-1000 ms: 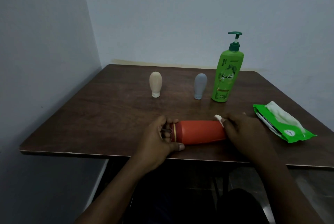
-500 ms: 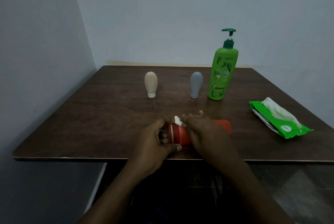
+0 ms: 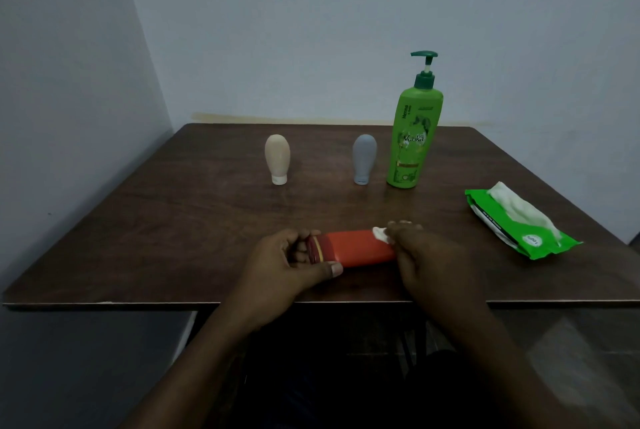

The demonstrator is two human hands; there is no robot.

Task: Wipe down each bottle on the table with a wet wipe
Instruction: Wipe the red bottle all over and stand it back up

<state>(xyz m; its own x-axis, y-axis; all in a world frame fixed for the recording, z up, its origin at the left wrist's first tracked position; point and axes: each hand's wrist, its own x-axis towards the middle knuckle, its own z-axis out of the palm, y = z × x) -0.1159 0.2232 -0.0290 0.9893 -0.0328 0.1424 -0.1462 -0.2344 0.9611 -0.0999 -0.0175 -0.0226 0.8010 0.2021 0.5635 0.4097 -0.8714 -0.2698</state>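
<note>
A red bottle (image 3: pixel 360 248) lies on its side near the front edge of the brown table (image 3: pixel 173 220). My left hand (image 3: pixel 287 262) grips its cap end. My right hand (image 3: pixel 429 255) presses a white wet wipe (image 3: pixel 382 233) against the bottle's right end; most of the wipe is hidden under the fingers. Further back stand a beige squeeze bottle (image 3: pixel 277 158), a grey squeeze bottle (image 3: pixel 363 158) and a tall green pump bottle (image 3: pixel 414 137), all upright.
A green pack of wet wipes (image 3: pixel 519 224) lies at the right of the table with a white wipe sticking out of its top. Walls close in behind the table and on its left.
My right hand slid left along the red bottle to the cap end, then back to the right end. My left hand kept its grip on the cap end.
</note>
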